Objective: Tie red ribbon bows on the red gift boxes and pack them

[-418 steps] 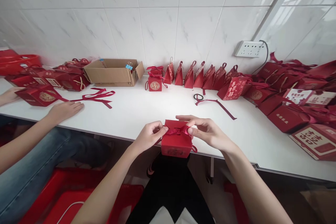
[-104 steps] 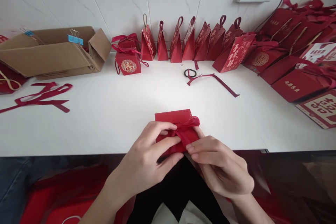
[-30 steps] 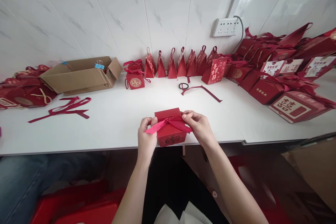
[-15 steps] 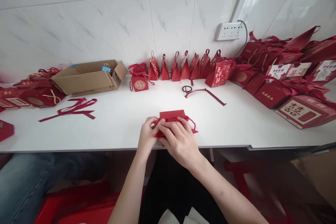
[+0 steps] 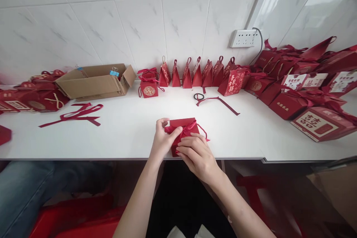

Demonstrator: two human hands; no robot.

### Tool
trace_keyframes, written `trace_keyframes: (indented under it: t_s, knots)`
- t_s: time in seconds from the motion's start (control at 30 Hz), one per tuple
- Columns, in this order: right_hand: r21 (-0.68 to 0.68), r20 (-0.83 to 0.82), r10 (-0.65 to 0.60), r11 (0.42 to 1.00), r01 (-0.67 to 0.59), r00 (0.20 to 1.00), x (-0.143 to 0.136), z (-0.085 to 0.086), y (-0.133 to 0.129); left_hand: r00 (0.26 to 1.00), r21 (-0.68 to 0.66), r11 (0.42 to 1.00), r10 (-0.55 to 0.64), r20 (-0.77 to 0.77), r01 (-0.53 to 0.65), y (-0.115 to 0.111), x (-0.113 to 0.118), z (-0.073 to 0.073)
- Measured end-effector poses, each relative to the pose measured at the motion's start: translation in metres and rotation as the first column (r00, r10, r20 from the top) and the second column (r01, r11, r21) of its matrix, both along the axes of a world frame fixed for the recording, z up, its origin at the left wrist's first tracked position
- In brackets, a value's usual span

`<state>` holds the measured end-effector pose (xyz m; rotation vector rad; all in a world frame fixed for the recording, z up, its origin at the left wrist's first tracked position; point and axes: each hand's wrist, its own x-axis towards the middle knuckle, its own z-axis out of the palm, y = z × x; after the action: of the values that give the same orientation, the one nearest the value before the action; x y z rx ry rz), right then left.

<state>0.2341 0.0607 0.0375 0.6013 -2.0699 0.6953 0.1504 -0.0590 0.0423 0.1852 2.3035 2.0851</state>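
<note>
A small red gift box (image 5: 182, 122) lies at the table's front edge, directly before me. Across its top runs a red ribbon (image 5: 190, 125), gathered at a knot, with a twisted cord loop (image 5: 203, 131) sticking out on the right. My left hand (image 5: 164, 137) grips the box from the left, its thumb pressed on the ribbon by the knot and its fingers round the side. With bent fingers drawn together, my right hand (image 5: 198, 153) covers the lower right of the box. A bit of red ribbon shows at its fingertips; the rest is hidden.
A cardboard box (image 5: 93, 81) with blue clips stands back left, beside a finished red box (image 5: 149, 84). Several triangular boxes (image 5: 196, 74) line the wall. Loose ribbons (image 5: 79, 114) and a black ring (image 5: 199, 96) lie on the table (image 5: 125, 137). Red boxes (image 5: 290, 106) pile up right.
My right hand has moved down and right, off the box's top, uncovering the ribbon knot. My left thumb now lies across the ribbon. The view has shifted slightly.
</note>
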Motion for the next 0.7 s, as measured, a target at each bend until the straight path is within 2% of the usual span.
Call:
trace_keyframes:
  t_s: [0.13, 0.2, 0.33, 0.53, 0.6, 0.63, 0.7]
  knots:
    - [-0.016, 0.006, 0.011, 1.0, -0.011, 1.0, 0.0, 0.001, -0.001, 0.972, 0.007, 0.979, -0.202, 0.122, 0.202, 0.001, 0.0, 0.014]
    - [-0.022, 0.006, 0.03, 0.999, -0.03, 1.0, 0.0, 0.001, 0.0, 0.956, 0.012, 0.968, -0.248, 0.157, 0.249, 0.001, 0.0, 0.02]
    - [-0.049, -0.003, 0.093, 0.994, -0.093, 0.996, 0.0, 0.0, 0.003, 0.962, 0.005, 0.973, -0.227, 0.153, 0.229, 0.001, -0.002, 0.022]
    - [-0.073, -0.026, 0.194, 0.978, -0.196, 0.981, 0.008, 0.0, 0.006, 0.945, 0.008, 0.961, -0.273, 0.18, 0.276, 0.001, -0.005, 0.014]
    - [-0.101, -0.019, 0.224, 0.969, -0.224, 0.975, 0.009, 0.003, 0.015, 0.962, -0.02, 0.97, -0.239, 0.13, 0.243, 0.0, -0.006, 0.012]
    - [-0.156, -0.013, 0.194, 0.969, -0.193, 0.981, 0.007, 0.005, 0.021, 0.975, -0.032, 0.979, -0.199, 0.094, 0.203, -0.001, -0.006, 0.01]
    - [-0.288, 0.058, 0.054, 0.957, -0.035, 0.997, -0.001, 0.01, 0.036, 0.997, -0.039, 0.996, -0.077, 0.026, 0.078, -0.005, -0.006, 0.008]
